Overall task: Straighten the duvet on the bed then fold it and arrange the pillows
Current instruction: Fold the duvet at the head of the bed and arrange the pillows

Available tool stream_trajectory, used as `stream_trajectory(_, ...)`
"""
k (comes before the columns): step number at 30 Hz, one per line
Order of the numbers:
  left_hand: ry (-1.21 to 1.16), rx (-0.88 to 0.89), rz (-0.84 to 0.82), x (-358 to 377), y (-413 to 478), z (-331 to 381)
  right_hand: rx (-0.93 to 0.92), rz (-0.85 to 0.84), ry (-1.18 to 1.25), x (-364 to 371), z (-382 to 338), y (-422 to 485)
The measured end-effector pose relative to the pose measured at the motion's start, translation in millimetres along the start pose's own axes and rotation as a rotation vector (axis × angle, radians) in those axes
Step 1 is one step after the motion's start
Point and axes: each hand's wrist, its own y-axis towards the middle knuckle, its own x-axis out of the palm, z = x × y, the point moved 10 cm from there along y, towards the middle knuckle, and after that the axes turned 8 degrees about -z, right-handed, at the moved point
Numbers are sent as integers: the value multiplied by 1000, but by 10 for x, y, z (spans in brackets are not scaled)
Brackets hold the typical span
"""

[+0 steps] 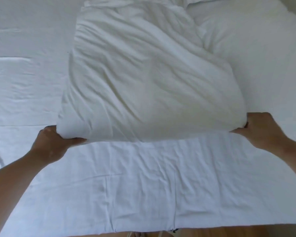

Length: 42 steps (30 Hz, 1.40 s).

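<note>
Subject: duvet, white, lying on the bed as a thick, wrinkled, folded bundle.

Position: its long axis runs straight away from the person toward the far end of the bed. Its near short edge lies crosswise, directly in front of the person.

Left hand: at the near left corner of the duvet. The thumb lies along the lower edge and the other fingers are tucked behind the cloth, so this hand grips the corner.

Right hand: at the near right corner. Its fingers curl into the fold with the thumb beneath, so this hand grips that corner too.

Governing relation: the whole bulk of the duvet lies beyond the fingers, away from the person. The two hands sit at opposite ends of the same edge, and neither is nearer than the other. Any fold should therefore carry this edge forward along the long axis, both hands travelling together.

Other findings:
- A flat creased layer stretches from the gripped edge back to the bed's near side. Whether it belongs to the duvet or is a separate sheet cannot be told.
- The far right side of the bundle runs at a slant, so the stack is not square.
- Judgement: folding is under way, and no pillow can be made out with certainty.
</note>
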Motion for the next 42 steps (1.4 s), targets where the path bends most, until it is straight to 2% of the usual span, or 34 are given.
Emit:
stream_trajectory(3,16,40,-43,-75,50,13,34,53,3,-320,83,-10)
stream_trajectory(5,69,41,-88,71,82,-74,76,-18,-57,-125,84,42)
stream_trajectory(7,162,31,-223,264,122,-221,139,-143,-9,207,147,75)
stream_trajectory(8,146,26,-329,335,111,-284,170,-157,170,271,172,79)
stream_trajectory(10,-77,41,-486,330,39,-245,188,-118,775,241,64,110)
stream_trajectory(11,-227,55,-479,259,29,-144,210,-89,1046,222,-15,147)
stream_trajectory(12,-367,73,-409,159,49,-22,228,-66,1208,190,-115,212)
stream_trajectory(13,-466,63,-307,81,114,82,268,-40,1249,153,-210,295)
stream_trajectory(15,-479,-11,-147,56,285,278,360,-25,995,124,-343,481)
stream_trajectory(17,-291,-114,-31,140,373,419,419,61,715,122,-446,579)
stream_trajectory(19,-115,-167,45,194,424,441,350,61,531,168,-532,686)
stream_trajectory(21,-81,-137,88,97,445,461,256,72,450,68,-559,773)
stream_trajectory(22,-58,-98,103,21,489,481,268,84,450,-6,-509,808)
stream_trajectory(25,12,-65,100,-145,614,503,318,115,538,-55,-384,896)
stream_trajectory(27,-91,-68,58,-106,577,478,344,73,858,147,-296,840)
stream_trajectory(29,-322,-49,-52,-2,445,322,330,-71,1096,452,-158,613)
stream_trajectory(31,-575,-74,-247,223,234,61,296,-265,1221,788,-55,280)
stream_trajectory(32,-651,-95,-339,359,130,-50,312,-362,1260,989,-6,133)
stream_trajectory(34,-787,-97,-418,609,48,-192,294,-456,1382,1275,-32,0)
stream_trajectory(37,-932,-98,-338,772,90,-193,255,-291,1588,1293,-181,120)
stream_trajectory(42,-966,-101,-216,719,91,-252,270,-176,1590,1256,-348,106)
